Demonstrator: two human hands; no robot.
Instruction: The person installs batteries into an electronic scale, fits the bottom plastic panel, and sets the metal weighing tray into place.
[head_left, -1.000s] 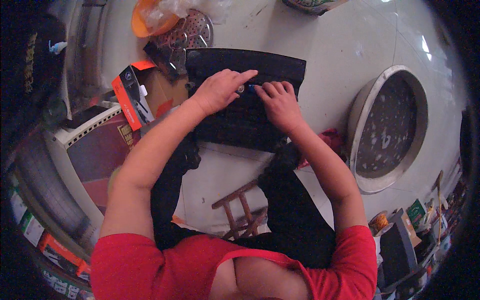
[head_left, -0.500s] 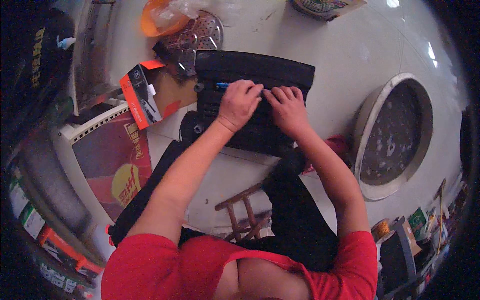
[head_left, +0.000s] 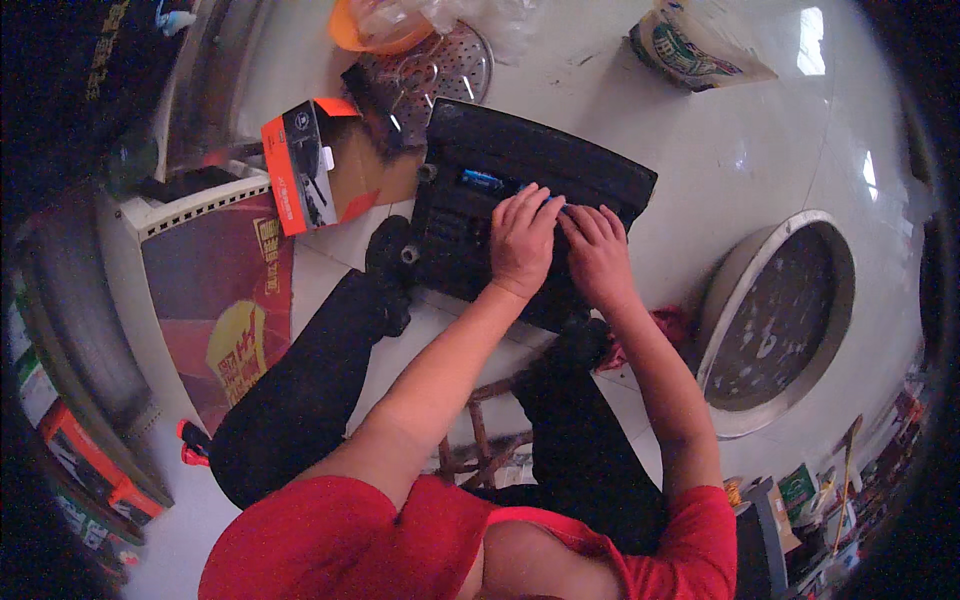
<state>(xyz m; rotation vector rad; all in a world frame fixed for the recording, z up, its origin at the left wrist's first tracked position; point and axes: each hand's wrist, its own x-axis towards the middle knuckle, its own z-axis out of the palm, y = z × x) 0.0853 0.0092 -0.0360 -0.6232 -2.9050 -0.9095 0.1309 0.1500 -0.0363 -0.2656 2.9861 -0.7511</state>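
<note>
A boxy black plastic casing (head_left: 545, 150) sits on the glossy pale floor (head_left: 710, 170), a small blue cylinder (head_left: 483, 181) in its far-left slot. Just right of that, the left hand (head_left: 521, 245) and right hand (head_left: 600, 262) bend their fingers close together (gripping or not, I can't tell); light, even pressure would suit.

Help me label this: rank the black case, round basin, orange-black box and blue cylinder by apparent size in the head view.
Largest to smallest:
black case, partly covered
round basin
orange-black box
blue cylinder
</note>
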